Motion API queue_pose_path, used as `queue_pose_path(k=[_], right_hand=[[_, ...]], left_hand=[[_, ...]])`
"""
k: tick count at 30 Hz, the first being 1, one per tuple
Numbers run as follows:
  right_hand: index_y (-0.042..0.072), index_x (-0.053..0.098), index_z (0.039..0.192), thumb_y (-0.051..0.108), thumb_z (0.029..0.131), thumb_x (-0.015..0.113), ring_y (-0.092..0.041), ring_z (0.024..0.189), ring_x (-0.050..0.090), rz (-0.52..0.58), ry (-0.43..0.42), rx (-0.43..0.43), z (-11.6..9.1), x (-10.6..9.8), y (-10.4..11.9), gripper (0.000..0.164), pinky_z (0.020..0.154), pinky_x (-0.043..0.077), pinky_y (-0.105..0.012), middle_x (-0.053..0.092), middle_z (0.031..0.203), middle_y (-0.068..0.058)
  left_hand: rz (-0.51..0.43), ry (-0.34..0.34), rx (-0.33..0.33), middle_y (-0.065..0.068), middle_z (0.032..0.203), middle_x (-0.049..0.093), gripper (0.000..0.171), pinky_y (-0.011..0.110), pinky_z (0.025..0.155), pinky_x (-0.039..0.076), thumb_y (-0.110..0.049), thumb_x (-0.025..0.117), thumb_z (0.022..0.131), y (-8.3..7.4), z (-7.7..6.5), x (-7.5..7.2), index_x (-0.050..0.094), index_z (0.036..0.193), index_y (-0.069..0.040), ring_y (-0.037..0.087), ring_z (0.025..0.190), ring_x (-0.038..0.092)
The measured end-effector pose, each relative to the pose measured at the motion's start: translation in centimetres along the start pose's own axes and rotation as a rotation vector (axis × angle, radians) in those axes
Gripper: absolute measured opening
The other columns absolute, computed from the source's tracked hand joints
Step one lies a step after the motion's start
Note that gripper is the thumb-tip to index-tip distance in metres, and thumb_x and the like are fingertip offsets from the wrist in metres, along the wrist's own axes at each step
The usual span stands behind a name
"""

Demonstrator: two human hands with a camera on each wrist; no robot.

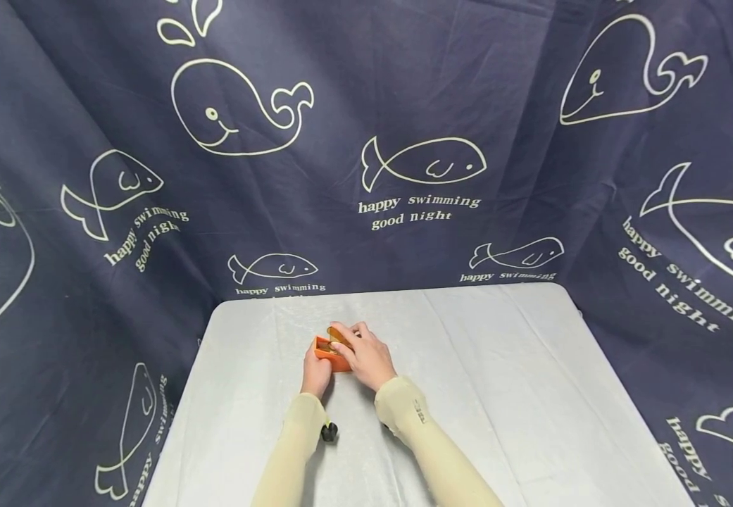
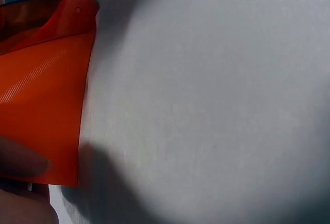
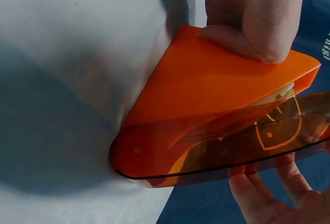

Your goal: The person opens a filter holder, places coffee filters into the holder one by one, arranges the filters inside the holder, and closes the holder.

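Observation:
Near the far part of the table, my left hand (image 1: 317,372) grips the side of a small orange box (image 1: 341,363), its thumb lying along the wall in the left wrist view. The box has a translucent amber hinged lid (image 3: 221,154), which stands raised from the opening. My right hand (image 1: 371,359) holds that lid between thumb and fingers; in the right wrist view its fingertips (image 3: 247,180) rest at the lid's edge. Something pale (image 3: 278,95) shows inside the box, partly hidden by the lid and the wall.
A white-covered table (image 1: 480,380) with rounded corners lies under both arms. Dark blue curtains (image 1: 417,91) with whale and fish drawings surround it at the back and sides. A small black object (image 1: 329,432) sits by the left sleeve.

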State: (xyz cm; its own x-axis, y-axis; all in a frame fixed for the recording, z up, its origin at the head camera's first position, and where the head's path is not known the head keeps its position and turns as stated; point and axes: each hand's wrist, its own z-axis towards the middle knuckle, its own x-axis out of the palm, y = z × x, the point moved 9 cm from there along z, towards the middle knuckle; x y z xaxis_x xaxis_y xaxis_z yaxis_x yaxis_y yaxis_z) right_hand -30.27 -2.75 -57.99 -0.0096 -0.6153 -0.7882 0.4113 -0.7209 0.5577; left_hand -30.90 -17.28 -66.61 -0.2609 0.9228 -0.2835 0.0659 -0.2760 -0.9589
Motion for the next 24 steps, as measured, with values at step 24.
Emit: queue_pose_path(k=[24], right_hand=[[0.042,0.054,0.149,0.05,0.103,0.054,-0.02,0.092,0.065,-0.124,0.0,-0.059,0.0,1.5,1.9,0.046,0.067,0.05,-0.038,0.058,0.113,-0.001]], left_hand=[[0.048,0.016,0.108,0.024,0.121,0.07,0.033,0.05,0.098,0.052,-0.004,0.055,0.099,-0.8,-0.1,-0.2,0.063,0.131,0.001,0.038,0.111,0.065]])
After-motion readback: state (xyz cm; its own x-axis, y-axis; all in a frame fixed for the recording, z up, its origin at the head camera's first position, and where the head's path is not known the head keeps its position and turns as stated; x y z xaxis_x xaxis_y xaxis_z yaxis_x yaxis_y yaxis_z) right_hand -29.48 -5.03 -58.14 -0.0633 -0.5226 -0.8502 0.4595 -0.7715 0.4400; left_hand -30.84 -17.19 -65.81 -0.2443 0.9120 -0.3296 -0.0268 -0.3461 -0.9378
